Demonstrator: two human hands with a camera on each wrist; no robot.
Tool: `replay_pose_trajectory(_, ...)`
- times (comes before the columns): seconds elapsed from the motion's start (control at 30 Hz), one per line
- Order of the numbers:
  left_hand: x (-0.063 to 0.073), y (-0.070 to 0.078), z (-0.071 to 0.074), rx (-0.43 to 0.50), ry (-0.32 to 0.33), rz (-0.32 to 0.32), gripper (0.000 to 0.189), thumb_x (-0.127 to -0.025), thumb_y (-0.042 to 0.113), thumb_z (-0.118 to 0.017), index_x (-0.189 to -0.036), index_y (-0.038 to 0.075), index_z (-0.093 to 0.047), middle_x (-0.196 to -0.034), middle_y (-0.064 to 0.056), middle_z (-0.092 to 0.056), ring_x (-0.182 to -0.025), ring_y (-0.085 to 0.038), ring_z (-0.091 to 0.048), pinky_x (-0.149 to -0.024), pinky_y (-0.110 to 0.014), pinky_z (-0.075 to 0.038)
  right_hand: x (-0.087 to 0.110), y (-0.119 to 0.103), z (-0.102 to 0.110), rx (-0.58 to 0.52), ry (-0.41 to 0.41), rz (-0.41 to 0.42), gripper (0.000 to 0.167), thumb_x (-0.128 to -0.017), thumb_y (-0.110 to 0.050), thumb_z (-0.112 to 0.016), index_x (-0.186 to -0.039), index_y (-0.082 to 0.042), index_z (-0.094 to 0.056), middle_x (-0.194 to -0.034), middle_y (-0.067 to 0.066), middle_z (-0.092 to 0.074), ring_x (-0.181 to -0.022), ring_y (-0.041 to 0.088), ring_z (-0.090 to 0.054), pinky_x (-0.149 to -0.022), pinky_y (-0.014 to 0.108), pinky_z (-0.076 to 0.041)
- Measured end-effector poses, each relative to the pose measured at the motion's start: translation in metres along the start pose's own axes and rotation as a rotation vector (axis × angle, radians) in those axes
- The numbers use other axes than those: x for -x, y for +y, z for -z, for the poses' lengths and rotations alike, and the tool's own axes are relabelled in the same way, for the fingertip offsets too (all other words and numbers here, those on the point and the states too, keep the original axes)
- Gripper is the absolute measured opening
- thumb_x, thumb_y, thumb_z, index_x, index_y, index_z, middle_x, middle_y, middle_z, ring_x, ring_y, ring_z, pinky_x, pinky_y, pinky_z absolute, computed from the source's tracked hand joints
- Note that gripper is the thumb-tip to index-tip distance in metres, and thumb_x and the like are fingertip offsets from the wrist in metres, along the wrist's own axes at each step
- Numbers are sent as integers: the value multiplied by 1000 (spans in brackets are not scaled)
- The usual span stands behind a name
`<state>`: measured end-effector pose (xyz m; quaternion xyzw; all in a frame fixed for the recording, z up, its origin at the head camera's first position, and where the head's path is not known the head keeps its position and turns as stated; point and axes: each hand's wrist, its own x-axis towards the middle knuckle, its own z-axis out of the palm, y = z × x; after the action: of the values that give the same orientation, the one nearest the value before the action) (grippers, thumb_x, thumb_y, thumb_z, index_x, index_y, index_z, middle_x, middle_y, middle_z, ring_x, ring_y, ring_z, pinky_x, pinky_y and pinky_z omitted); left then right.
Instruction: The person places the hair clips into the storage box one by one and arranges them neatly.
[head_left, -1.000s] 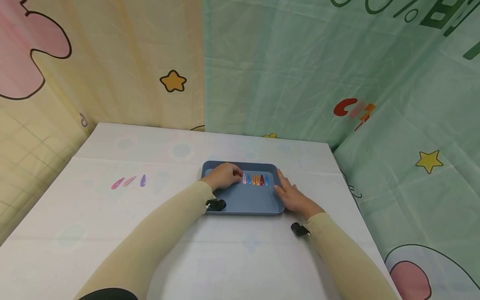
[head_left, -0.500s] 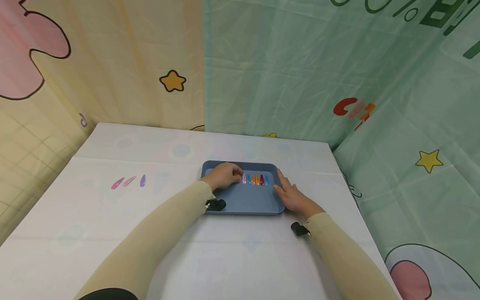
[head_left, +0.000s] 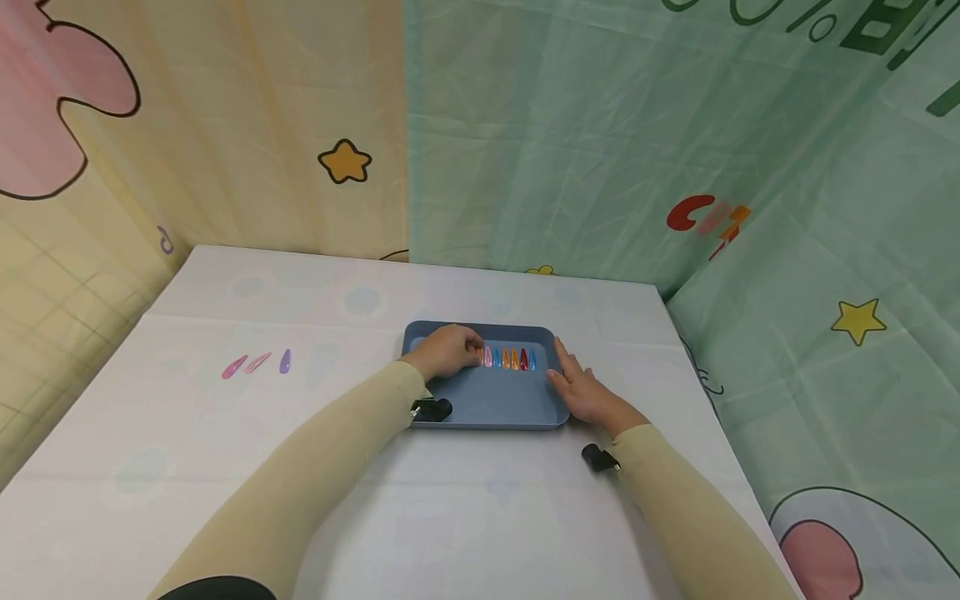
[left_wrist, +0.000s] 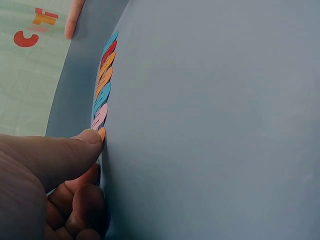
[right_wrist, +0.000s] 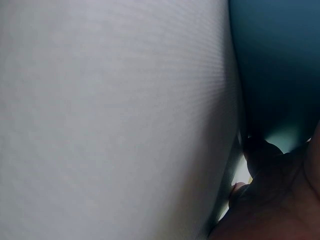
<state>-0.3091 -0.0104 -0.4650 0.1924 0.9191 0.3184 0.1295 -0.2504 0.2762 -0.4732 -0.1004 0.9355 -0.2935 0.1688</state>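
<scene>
A printed fabric backdrop (head_left: pixel 600 150), yellow at left and green at right, encloses a table (head_left: pixel 450 533) covered in white cloth. Two beige sleeves, left (head_left: pixel 337 450) and right (head_left: pixel 690 500), extend over the table from the near side. A blue-grey rectangular tray (head_left: pixel 495 408) lies flat on the cloth, long sides running left to right. The right hand (head_left: pixel 588 396) rests at the right end of the tray with fingers extended along the rim; the right wrist view is dark, so the pressure applied cannot be told. The left hand (head_left: pixel 447 350) is over the left part of the tray, pinching an orange clip (left_wrist: pixel 102 134) between thumb and fingers. The held clip is at the left end of a row inside the tray. Proceeding right, the row comprises one pink clip (head_left: pixel 488 357), one blue clip (head_left: pixel 497 358), two orange clips (head_left: pixel 514 359), one red clip (head_left: pixel 524 359) and a second blue clip (head_left: pixel 533 360). Three further clips lie on the cloth, well left of the tray: magenta (head_left: pixel 234 367), light pink (head_left: pixel 258 362) and purple (head_left: pixel 285 361).
</scene>
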Motion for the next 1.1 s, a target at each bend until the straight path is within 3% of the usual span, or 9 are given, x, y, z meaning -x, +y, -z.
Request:
replay_pose_trajectory(0.33, 0, -1, -2, -6, 5, 21, 32, -100, 23, -74, -130, 12, -74, -110, -2, -75, -91, -15, -61, -87, -34, -52, -1, 0, 1, -2, -2, 8, 72, -116, -33, -31, -168, -12, 12, -176, 20, 2, -162, 47, 4, -125, 69, 9)
replay_pose_trajectory(0.73, 2, -2, -3, 15, 21, 22, 29, -98, 24, -76, -125, 12, -75, -97, 2, -72, -85, -14, -60, -80, -29, -49, -1, 0, 0, 2, -5, 4, 71, -116, -33, -30, -168, -12, 13, -177, 19, 4, -162, 46, 5, -126, 68, 9)
replay_pose_trajectory(1.1, 1, -3, -4, 29, 19, 31, 31, -98, 24, -76, -127, 12, -75, -98, 1, -72, -87, -13, -61, -82, -30, -50, -1, 1, 0, 1, -8, -1, 71, -116, -34, -29, -168, -13, 13, -177, 18, 4, -162, 45, 6, -126, 67, 9)
